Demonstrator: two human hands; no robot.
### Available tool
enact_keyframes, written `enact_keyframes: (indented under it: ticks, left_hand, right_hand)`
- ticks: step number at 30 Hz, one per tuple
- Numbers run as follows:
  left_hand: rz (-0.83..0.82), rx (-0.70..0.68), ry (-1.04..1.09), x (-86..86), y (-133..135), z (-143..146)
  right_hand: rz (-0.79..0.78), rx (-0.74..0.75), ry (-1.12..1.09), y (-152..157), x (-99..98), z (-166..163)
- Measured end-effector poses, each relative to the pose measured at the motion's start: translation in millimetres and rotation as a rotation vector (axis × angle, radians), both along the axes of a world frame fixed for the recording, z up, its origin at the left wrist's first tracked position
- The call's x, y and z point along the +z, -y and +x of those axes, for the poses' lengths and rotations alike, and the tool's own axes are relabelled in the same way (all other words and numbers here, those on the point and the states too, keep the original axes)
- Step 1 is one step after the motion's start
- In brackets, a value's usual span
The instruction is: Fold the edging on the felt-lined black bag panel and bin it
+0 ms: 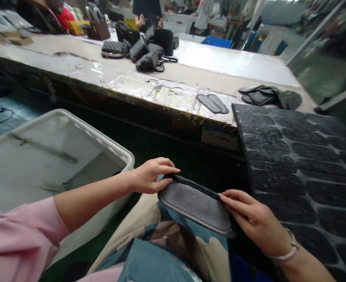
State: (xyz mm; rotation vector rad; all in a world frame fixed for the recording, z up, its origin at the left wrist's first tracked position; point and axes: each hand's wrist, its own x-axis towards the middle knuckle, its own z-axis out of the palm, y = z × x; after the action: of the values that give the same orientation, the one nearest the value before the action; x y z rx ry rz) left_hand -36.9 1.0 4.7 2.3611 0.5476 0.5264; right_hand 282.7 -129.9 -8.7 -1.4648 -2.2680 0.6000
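Above my lap I hold a flat grey oval bag panel (195, 204) with a dark folded edge along its far side. My left hand (157, 175) pinches the panel's left end between thumb and fingers. At its upper right corner, the fingers of my right hand (251, 211) are closed on the dark edge. Two similar grey oval panels (211, 103) lie overlapping on the front edge of the workbench (190, 76). Farther right on the bench is a pile of dark grey panels (261, 95).
A large white bin (102, 129) stands at my left. On my right is a black sheet (278, 156) marked with rows of rounded outlines. Several black handbags (146, 47) sit on the bench. A person in dark clothing (148, 9) stands behind it.
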Motion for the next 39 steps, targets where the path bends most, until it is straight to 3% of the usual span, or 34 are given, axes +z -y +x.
enact_keyframes:
  ticks: [6, 15, 22, 34, 39]
  left_hand:
    - [-0.044, 0.006, -0.044, 2.0, -5.9, -7.7]
    - [0.242, -0.105, -0.222, -0.4, -5.7, -5.9]
    - [0.289, -0.168, -0.367, 3.7, -3.6, -0.1]
    - [0.32, -0.049, -0.522, 7.3, 11.6, 1.6]
    - [0.228, 0.033, -0.317, 11.9, 28.4, -0.3]
  right_hand:
    - [0.014, 0.035, 0.03, -1.8, -6.7, 4.3]
    - [0.032, 0.035, 0.097, 0.2, -4.4, 0.1]
    - [0.031, 0.026, 0.162, 3.6, -4.4, -1.3]
    - [0.085, -0.005, 0.304, 6.5, 0.2, -19.6]
    - [0.069, -0.056, 0.209, 17.5, 11.2, -30.1]
